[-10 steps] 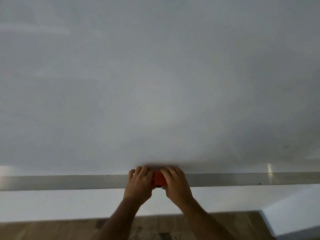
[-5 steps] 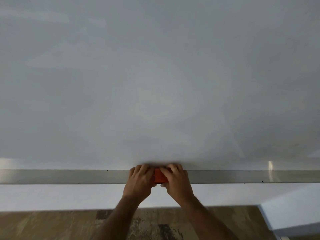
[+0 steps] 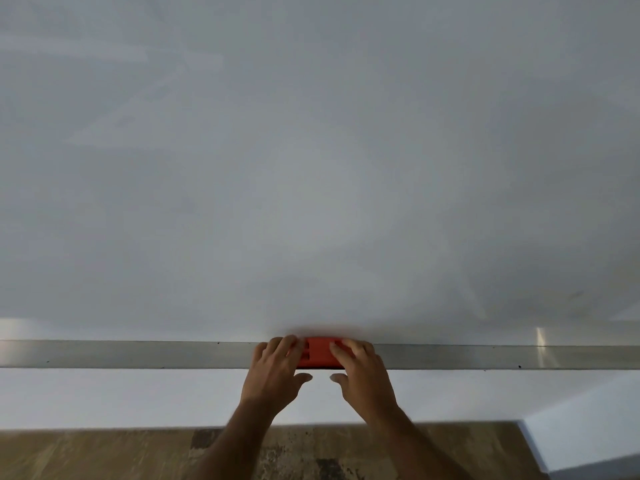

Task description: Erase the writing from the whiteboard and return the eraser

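Observation:
The whiteboard (image 3: 311,168) fills most of the view and shows only faint wipe smears, no writing. A red eraser (image 3: 320,353) lies flat on the metal tray (image 3: 138,355) along the board's lower edge. My left hand (image 3: 277,375) rests its fingertips on the eraser's left end. The fingertips of my right hand (image 3: 363,375) lie on its right end. Both thumbs hang free below the tray's front lip, apart from the eraser. The eraser's two ends are hidden under my fingers.
The tray runs the full width of the view, with a bright glare patch (image 3: 540,341) near its right end. A white wall strip (image 3: 104,396) lies under the tray, and a brown patterned floor (image 3: 104,452) below that.
My hands have slid apart along the tray, uncovering the middle of the eraser. Their thumbs have come off it and now hang below the tray.

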Tool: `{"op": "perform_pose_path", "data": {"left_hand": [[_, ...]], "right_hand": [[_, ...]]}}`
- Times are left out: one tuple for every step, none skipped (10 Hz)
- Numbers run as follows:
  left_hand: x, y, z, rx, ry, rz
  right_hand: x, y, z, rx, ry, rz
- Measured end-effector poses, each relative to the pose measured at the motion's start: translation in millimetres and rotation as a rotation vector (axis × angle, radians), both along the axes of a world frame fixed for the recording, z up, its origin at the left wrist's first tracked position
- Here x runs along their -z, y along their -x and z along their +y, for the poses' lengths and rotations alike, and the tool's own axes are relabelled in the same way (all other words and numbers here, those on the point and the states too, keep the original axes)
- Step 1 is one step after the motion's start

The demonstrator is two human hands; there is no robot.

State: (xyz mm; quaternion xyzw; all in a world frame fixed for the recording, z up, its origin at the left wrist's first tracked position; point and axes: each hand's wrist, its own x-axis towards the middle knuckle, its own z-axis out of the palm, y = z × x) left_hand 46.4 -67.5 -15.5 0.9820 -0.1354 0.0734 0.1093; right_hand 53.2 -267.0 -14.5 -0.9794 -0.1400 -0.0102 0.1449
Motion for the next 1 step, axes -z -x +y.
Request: {"op": "perform_pose_path", "data": {"left_hand": [[0.8, 3.8, -0.3, -0.012, -0.009, -0.036]], "right_hand": [[-5.5, 10.3, -6.9, 0.047, -0.084, 0.012]]}}
